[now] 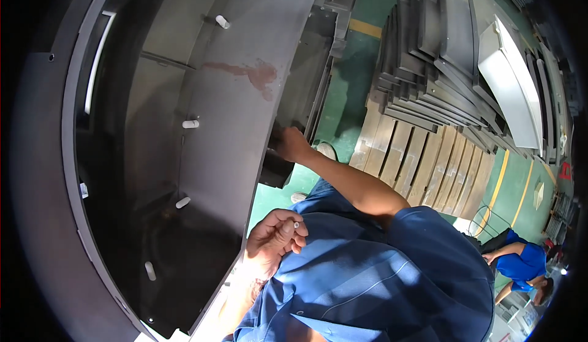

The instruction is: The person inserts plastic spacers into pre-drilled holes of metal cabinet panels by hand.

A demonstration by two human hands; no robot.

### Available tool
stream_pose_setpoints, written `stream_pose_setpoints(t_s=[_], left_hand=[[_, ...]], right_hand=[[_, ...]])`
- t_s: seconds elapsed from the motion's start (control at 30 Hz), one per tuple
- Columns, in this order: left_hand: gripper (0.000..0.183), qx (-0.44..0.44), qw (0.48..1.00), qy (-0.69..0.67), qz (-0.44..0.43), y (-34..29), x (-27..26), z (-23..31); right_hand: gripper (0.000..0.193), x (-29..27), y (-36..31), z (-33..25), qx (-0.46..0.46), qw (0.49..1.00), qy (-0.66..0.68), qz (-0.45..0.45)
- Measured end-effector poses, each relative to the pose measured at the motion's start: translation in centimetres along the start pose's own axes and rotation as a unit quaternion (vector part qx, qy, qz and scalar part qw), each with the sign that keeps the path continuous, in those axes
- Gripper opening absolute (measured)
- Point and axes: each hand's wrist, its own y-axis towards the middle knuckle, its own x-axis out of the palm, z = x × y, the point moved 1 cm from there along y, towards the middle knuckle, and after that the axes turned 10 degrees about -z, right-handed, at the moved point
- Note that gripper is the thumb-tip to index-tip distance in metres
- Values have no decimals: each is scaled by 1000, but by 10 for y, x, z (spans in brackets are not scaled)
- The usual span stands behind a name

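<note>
The left hand (272,241) was curled with a small white piece (297,225), its round end showing, pinched at the fingertips just beside the big metal box (236,121). That box stood at the person's left, dull dark grey, with four stubby white pegs (191,124) inside and a reddish-brown smear (262,77) across one panel. The right hand (295,145) reached to its edge, fingers hidden, so whether it gripped anything couldn't be told.
</note>
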Motion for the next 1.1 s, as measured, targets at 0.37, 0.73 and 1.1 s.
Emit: stream_pose_setpoints(t_s=[0.37, 0.73, 1.1], left_hand=[[28, 20, 998, -51, 0, -8, -10, -8], [31, 18, 959, 284, 8, -27, 1, -3], [28, 8, 972, 230, 44, -33, -6, -10]], right_hand=[[16, 9, 3, -6, -63, 997, -30, -17], [16, 39, 18, 8, -187, 956, -222, -46], [17, 7, 3, 2, -58, 994, -93, -18]])
